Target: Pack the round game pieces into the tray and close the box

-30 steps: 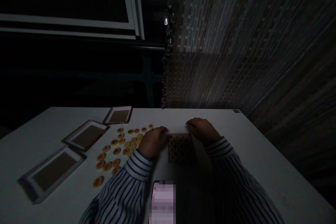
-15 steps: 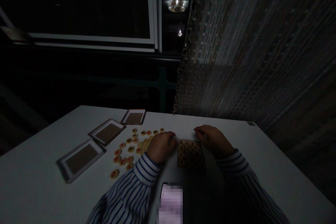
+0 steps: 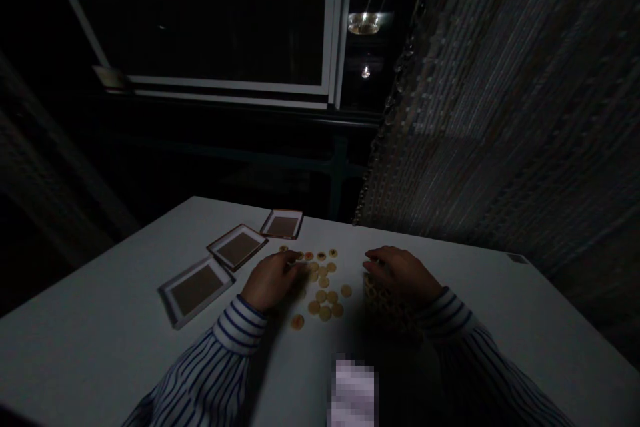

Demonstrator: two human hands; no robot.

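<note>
Chinese chess pieces lie on a white table (image 3: pixel 100 320). My left hand (image 3: pixel 270 280) is over the left part of the spread, thumb and fingers apart, covering some pieces. Beside it a group of pale blank-faced discs (image 3: pixel 325 312) lies face down, with a red-marked piece (image 3: pixel 297 321) nearer to me. My right hand (image 3: pixel 405 273) hovers at the upper part of a dark, shallow box of pieces (image 3: pixel 383 310), its thumb and forefinger parted. I see nothing held in either hand. Shadow hides much of the box.
Three shallow trays, the near one (image 3: pixel 197 290), the middle one (image 3: pixel 237 250) and the far one (image 3: pixel 283 225), stand at the left. A pixelated phone-like rectangle (image 3: pixel 353 390) lies at the front. Behind the table hang a beaded curtain (image 3: pixel 450 113) and a white-framed window (image 3: pixel 333 27).
My left hand has moved left, from beside the box to over the loose pieces. My right hand has come closer over the box. The view has turned to the left.
</note>
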